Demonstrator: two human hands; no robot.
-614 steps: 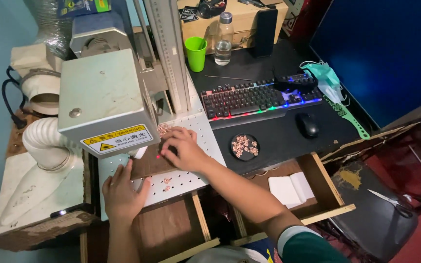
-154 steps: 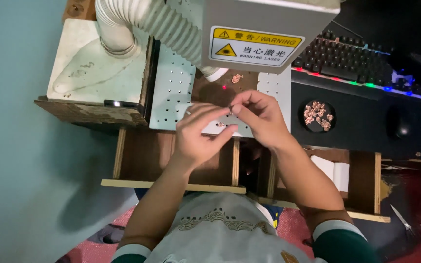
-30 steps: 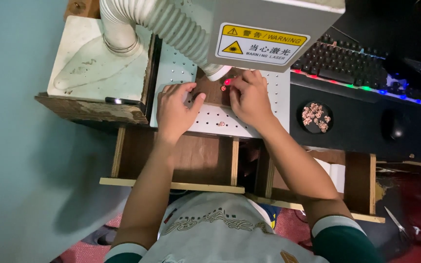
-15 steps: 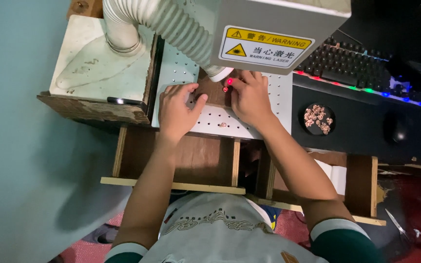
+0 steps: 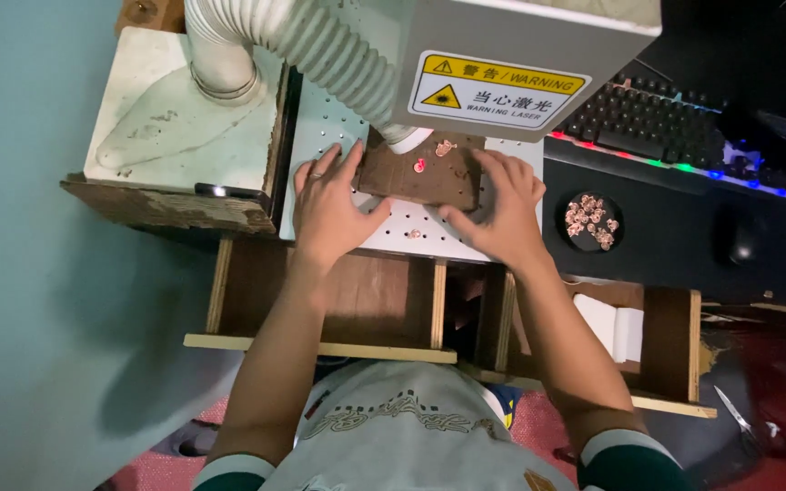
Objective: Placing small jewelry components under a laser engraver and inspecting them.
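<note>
both hands flat and spread, nothing pinched in either one. the left hand (image 5: 332,207) presses down with fingers splayed, a ring on one finger, its thumb touching the left edge of the brown wooden block (image 5: 422,177). the right hand (image 5: 500,211) mirrors it, open palm down, fingertips on the block's right end and thumb along its near edge. so the block sits between the two hands, braced from both sides, lying on the white perforated plate (image 5: 411,232).

on top of the block, a small reddish piece (image 5: 419,165) right under the machine's nozzle, and another small pinkish piece (image 5: 445,147) just behind it; too small to say what they are. the far edge of the block is hidden under the grey machine head (image 5: 520,55) with its yellow warning label. a white ribbed hose (image 5: 297,41) runs off the top edge, cut off.

to the right, a round dark dish (image 5: 592,221) of small pinkish pieces on the black desk, near the right wrist. behind it a backlit keyboard (image 5: 666,127), partly out of frame, and a dark mouse (image 5: 743,241), hard to make out. open wooden drawers (image 5: 338,300) below the plate.
</note>
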